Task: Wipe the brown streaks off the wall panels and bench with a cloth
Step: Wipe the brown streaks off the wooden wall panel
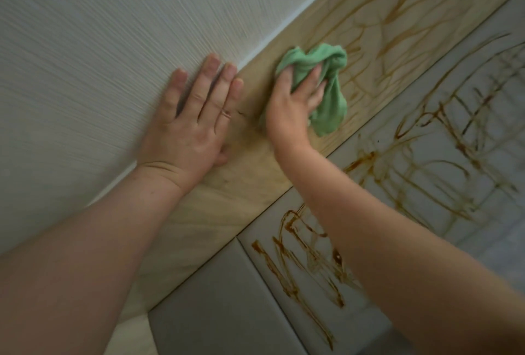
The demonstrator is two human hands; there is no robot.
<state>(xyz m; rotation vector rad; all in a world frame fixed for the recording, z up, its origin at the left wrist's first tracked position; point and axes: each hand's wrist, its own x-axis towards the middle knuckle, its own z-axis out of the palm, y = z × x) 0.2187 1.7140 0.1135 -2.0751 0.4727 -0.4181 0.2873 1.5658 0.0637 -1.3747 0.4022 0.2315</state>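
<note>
A crumpled green cloth [321, 82] was gripped by the right hand [289, 110] and pressed against the beige wood panel [241, 184]. The left hand [190, 127] was laid open and flat across the white textured wall [113, 42] and the panel's edge. Brown streaks [420, 156] were seen on the panel and on the grey panels [216, 312] beside it.

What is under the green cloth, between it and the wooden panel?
The right hand presses the green cloth onto the wooden panel. Brown streaks show beside the cloth; whether any lie under it cannot be seen, since cloth and hand cover that patch.
</note>
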